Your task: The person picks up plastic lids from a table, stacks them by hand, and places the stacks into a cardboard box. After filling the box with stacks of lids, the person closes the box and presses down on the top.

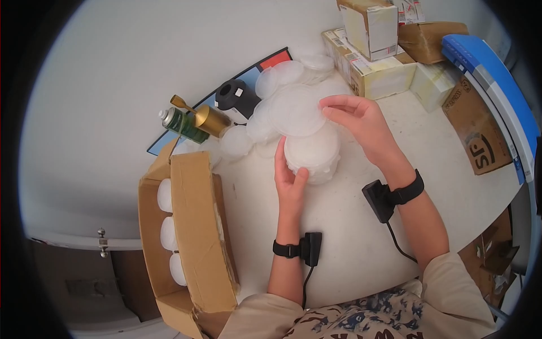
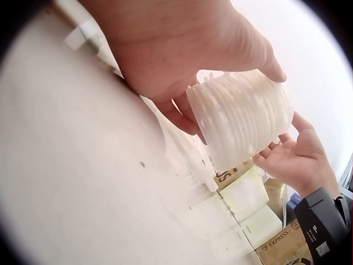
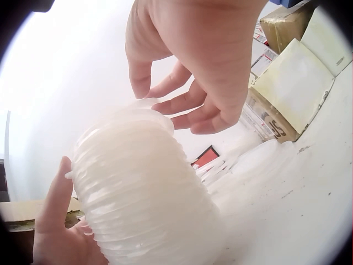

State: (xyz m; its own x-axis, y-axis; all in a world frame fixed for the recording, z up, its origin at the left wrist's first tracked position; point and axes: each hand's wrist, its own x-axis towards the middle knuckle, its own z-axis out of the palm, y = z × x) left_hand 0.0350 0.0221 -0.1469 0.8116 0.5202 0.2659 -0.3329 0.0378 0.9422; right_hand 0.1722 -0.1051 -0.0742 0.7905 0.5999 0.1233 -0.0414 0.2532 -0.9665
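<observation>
My left hand [image 1: 290, 189] grips a thick stack of round translucent white plastic lids [image 1: 312, 153], thumb on the near side and fingers round the far side. In the left wrist view the stack [image 2: 242, 118] lies tilted, its many rims showing as ridges. My right hand [image 1: 367, 127] pinches the edge of a single lid [image 1: 298, 111] between thumb and fingertips, at the far end of the stack. In the right wrist view this thin lid [image 3: 144, 103] overlaps the stack's top, with the right fingers at its edge.
More loose lids [image 1: 236, 142] lie on the table [image 1: 361, 248] behind the stack. An open cardboard box [image 1: 195, 226] holding white round pieces stands left. A spray can [image 1: 183, 125], a gold pot [image 1: 212, 120] and a black object [image 1: 237, 99] line the back. Cartons [image 1: 389, 79] stand back right.
</observation>
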